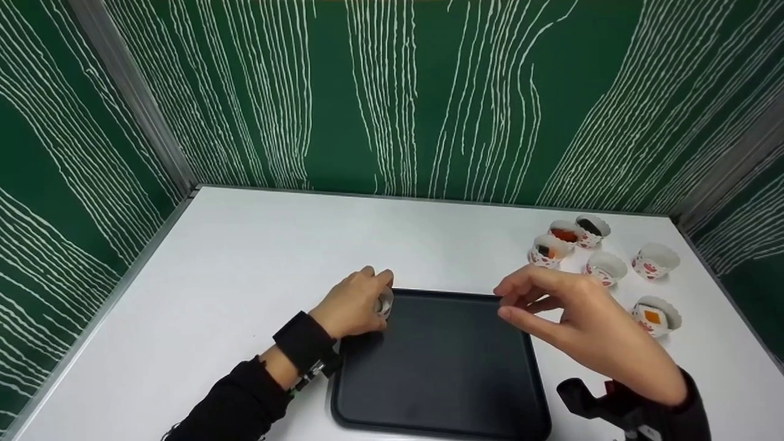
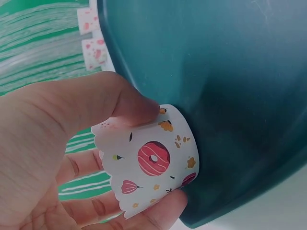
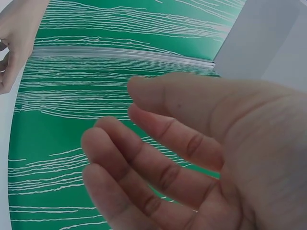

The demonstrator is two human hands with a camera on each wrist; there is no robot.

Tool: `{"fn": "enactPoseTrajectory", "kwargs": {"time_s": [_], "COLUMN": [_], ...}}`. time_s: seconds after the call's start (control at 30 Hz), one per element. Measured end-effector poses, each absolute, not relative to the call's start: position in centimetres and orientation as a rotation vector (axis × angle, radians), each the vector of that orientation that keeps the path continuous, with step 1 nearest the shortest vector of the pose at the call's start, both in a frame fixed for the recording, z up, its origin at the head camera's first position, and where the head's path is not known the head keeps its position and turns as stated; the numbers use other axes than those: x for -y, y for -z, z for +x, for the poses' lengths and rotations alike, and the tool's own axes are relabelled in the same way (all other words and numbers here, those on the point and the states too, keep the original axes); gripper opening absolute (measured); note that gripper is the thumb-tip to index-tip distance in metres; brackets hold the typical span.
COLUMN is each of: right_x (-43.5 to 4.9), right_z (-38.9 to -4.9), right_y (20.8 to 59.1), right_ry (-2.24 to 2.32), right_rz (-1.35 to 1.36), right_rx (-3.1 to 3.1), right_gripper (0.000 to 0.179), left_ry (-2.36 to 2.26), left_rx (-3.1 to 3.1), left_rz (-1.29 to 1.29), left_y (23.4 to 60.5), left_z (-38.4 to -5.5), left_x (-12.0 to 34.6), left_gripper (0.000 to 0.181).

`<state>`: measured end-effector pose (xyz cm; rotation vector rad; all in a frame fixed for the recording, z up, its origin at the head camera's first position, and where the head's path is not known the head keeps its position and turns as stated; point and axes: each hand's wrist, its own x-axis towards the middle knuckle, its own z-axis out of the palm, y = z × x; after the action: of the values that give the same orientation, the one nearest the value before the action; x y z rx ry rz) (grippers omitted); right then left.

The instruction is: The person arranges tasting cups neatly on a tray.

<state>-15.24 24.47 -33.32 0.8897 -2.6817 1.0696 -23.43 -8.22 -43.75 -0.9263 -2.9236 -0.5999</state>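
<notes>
At the far left corner of a dark baking tray [image 1: 447, 361], my left hand [image 1: 356, 301] grips a white paper baking cup [image 1: 386, 303]. In the left wrist view, the thumb and fingers hold the cup by its sides, its base right at the tray surface. A pink doughnut print and small flowers show on the cup's wall; its inside is mostly hidden by the hand. Over the tray's far right corner is my right hand [image 1: 566, 306], its fingers loosely bent and the thumb apart from them. Nothing lies between those fingers in the right wrist view.
Several paper cups stand on the white table at the right. One has a red filling [image 1: 565, 235], one a dark filling [image 1: 590, 226], and one a white-and-orange piece [image 1: 653, 316]. Green walls with white lines enclose the table's back and sides.
</notes>
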Motion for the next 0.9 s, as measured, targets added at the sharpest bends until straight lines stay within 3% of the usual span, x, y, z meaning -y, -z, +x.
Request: {"fn": "enactPoseTrajectory", "kwargs": {"time_s": [0.9], "right_x": [-24.41], "right_z": [-15.24], "right_y": [33.39], "right_ry": [-1.078], "right_rz": [0.913], "right_rx": [2.695], "right_gripper": [0.019], "left_ry": [0.576], "left_rx": [2.901], "left_rz": [-0.948], "left_y": [44.03], "left_z": [-23.41], "left_x": [8.09], "left_gripper": [0.042]}}
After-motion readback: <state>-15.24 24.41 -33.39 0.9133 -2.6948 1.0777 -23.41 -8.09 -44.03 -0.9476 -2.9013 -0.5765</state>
